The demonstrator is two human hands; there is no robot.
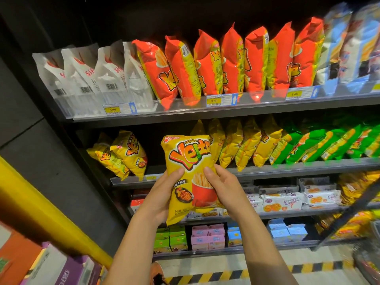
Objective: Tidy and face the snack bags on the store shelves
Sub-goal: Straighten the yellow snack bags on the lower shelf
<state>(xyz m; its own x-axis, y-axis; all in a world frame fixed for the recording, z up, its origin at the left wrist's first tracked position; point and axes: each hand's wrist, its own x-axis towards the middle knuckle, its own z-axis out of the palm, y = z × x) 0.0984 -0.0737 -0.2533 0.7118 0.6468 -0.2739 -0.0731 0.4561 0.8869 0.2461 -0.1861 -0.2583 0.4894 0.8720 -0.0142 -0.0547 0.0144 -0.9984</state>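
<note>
Both grips are clamped on 1 yellow bag (188, 159). The left grip (162, 194) curls round its lower left edge with the thumb on the front. The right grip (224, 188) holds the lower right edge the same way. The bag is upright, front towards the camera, off the shelf and in the air before a gap on the middle shelf (287, 169).

By my judgement the task is at an early to middle stage. The gap behind the held bag is unfilled. To its left, 2 leaning yellow bags (127, 155) slump against each other. To its right, the yellow row (246, 145) stands edge-on and tilted, not faced. On the top shelf (205, 112) the red bags (230, 64) also lean and mostly show their sides, so that row probably needs facing too. The white bags (90, 73) look more even, though they show barcodes rather than fronts.

Counted: 1 bag in hand, 2 yellow at the left, and about 5 yellow at the right, partly hidden by the held one. There are 7 red and 4 white. The green bags (320, 145) number roughly 5 or 6, too blurred to be sure, and the blue bags (349, 48) at the top right are too blurred to count.
</note>
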